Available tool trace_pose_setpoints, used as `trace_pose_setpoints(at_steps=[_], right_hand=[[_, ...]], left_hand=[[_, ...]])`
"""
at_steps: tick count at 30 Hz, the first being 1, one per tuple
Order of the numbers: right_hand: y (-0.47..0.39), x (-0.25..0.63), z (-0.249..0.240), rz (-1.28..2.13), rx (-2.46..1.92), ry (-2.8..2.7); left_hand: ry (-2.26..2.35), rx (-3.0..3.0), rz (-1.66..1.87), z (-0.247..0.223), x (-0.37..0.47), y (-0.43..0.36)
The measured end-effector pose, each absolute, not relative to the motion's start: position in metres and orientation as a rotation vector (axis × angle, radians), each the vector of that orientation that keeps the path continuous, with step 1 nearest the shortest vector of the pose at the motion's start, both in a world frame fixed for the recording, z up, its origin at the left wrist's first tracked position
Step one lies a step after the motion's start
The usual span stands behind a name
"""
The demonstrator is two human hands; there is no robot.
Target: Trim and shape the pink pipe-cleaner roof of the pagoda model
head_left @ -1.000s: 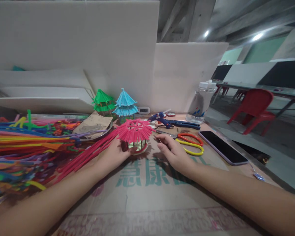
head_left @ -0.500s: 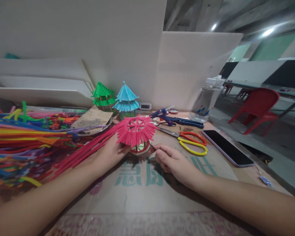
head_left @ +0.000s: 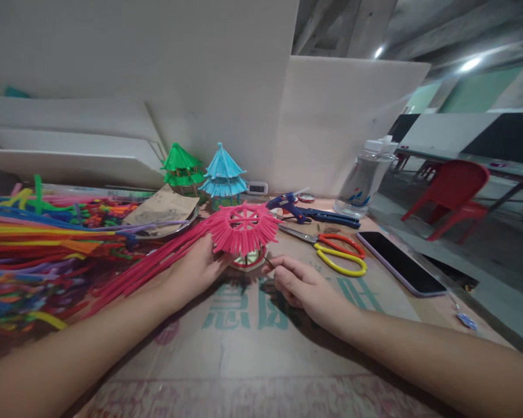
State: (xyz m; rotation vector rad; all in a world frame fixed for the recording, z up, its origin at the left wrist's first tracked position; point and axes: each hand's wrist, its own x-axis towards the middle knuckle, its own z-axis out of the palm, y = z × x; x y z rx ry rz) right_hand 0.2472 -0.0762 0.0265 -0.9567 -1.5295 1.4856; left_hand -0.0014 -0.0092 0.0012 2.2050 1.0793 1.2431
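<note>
A pink pipe-cleaner pavilion (head_left: 245, 229), with a fringed roof and a round pale base, is in the middle of the view. My left hand (head_left: 204, 258) is closed on its left side; the fingertips are partly hidden under the roof. At the right of the base, my right hand (head_left: 297, 284) pinches a thin dark stick (head_left: 269, 262) between thumb and fingers, its tip near the base edge. Long pink pipe cleaners (head_left: 143, 273) lie behind my left forearm. A green pavilion (head_left: 182, 165) and a blue pavilion (head_left: 224, 171) stand upright behind.
Scissors (head_left: 340, 262) with red and yellow handles, a blue glue gun (head_left: 287, 204) and dark blue pliers (head_left: 331, 216) lie at the right. Beyond them are a phone (head_left: 401, 264) and a clear bottle (head_left: 364, 177). Colourful pipe cleaners (head_left: 35, 232) cover the left side.
The pink pavilion has tilted and shifted slightly to the right in my left hand. My right hand stays beside its base, with only a small shift.
</note>
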Motion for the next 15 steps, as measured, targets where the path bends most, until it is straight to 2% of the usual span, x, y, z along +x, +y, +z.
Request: trace_pose_setpoints(at_steps=[15], right_hand=[[-0.0779, 0.2463, 0.031, 1.522, -0.951, -1.502]], left_hand=[[1.056, 2.389, 1.211, -0.004, -0.0062, -0.0087]])
